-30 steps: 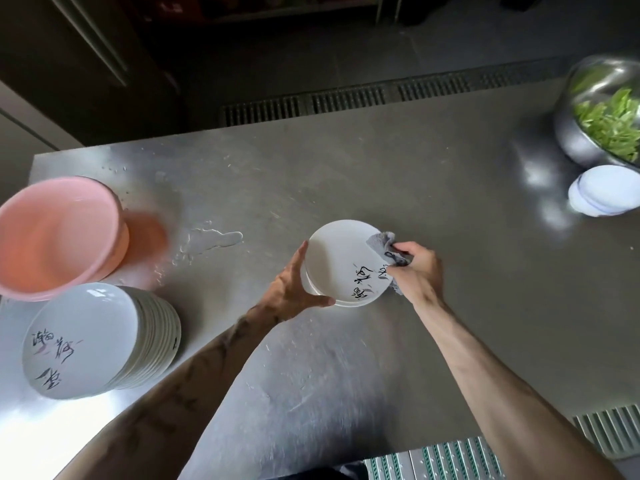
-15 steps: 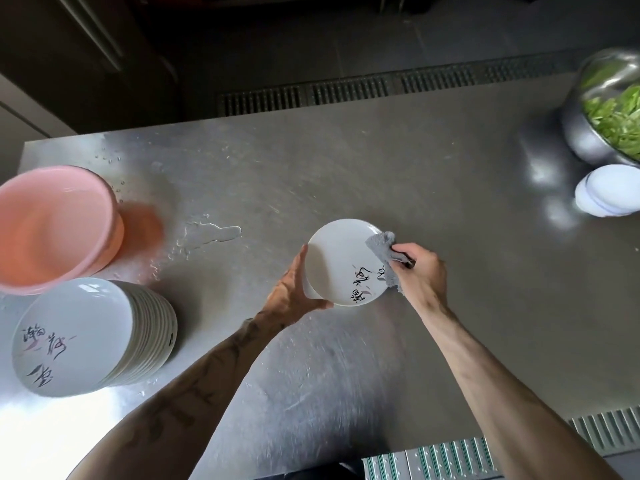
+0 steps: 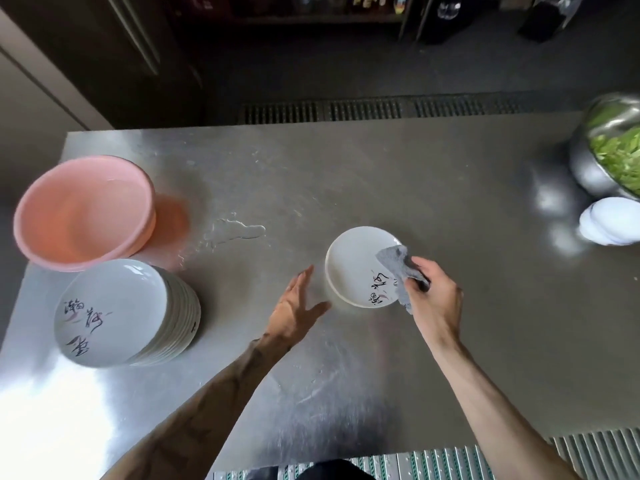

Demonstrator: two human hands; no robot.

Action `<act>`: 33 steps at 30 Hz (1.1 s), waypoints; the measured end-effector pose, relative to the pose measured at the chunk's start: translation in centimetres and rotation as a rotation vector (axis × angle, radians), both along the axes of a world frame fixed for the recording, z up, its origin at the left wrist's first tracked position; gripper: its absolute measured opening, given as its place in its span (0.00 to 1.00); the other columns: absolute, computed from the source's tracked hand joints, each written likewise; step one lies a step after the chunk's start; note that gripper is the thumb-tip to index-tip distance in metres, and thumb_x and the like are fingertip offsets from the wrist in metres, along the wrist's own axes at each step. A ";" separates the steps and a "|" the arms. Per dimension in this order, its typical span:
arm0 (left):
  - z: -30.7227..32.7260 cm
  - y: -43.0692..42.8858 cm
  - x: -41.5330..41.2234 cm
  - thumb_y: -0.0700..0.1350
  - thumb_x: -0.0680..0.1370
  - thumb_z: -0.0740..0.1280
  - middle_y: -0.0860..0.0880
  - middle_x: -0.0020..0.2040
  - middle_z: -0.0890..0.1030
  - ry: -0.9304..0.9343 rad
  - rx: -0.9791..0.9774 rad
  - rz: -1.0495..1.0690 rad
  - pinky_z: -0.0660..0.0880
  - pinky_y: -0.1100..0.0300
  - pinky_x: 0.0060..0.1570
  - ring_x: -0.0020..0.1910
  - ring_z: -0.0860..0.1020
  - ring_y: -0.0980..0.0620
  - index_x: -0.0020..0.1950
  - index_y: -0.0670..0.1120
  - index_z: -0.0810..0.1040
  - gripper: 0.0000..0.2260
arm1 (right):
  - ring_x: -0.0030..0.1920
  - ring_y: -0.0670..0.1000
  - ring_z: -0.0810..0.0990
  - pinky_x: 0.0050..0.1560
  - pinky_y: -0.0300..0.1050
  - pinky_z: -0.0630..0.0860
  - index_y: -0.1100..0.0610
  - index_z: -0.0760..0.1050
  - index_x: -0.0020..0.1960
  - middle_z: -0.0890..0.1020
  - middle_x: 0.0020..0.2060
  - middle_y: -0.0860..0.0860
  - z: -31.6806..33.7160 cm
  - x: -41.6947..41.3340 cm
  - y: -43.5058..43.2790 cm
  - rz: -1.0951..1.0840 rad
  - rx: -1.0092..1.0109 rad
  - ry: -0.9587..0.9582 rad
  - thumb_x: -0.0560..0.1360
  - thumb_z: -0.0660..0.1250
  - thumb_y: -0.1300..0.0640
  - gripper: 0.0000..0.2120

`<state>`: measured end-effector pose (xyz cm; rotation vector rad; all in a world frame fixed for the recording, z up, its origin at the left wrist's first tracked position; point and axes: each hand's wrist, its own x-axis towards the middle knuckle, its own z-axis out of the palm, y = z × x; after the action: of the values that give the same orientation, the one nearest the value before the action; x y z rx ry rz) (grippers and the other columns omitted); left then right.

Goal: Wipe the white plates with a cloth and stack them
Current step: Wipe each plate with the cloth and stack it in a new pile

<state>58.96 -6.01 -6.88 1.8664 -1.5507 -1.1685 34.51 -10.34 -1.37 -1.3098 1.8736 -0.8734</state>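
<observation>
Plate risk: the white plate [image 3: 353,268], mid-tabletop [image 3: 450,188], has no hand steadying it; a cloth push may skid it across the smooth steel.
Plate look: glossy, shallow, black brushed characters near the rim.
Right hand [image 3: 434,299]: fingers pinch the grey cloth [image 3: 394,263] on the plate's right edge.
Left hand [image 3: 294,311]: fingers spread, empty, just beside the plate.
Far left: tall plate stack [image 3: 117,313].

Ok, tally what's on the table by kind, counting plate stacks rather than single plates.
Plate stacks: 3 (tall left stack, low centre stack, white stack at the right edge)
Pink basin: 1
Metal bowl of greens: 1
Grey cloth: 1
Total: 6
</observation>
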 end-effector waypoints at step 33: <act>8.9 12.0 31.4 0.25 0.70 0.71 0.40 0.60 0.82 -0.074 0.182 0.995 0.76 0.53 0.51 0.54 0.77 0.42 0.52 0.43 0.85 0.17 | 0.38 0.44 0.81 0.38 0.31 0.73 0.46 0.83 0.53 0.84 0.37 0.38 1.2 15.4 11.6 0.270 0.098 -0.018 0.72 0.68 0.66 0.18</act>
<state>90.35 6.00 2.03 2.3489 -0.3679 -0.7604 49.87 1.26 -0.14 -1.4463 1.6547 -0.6427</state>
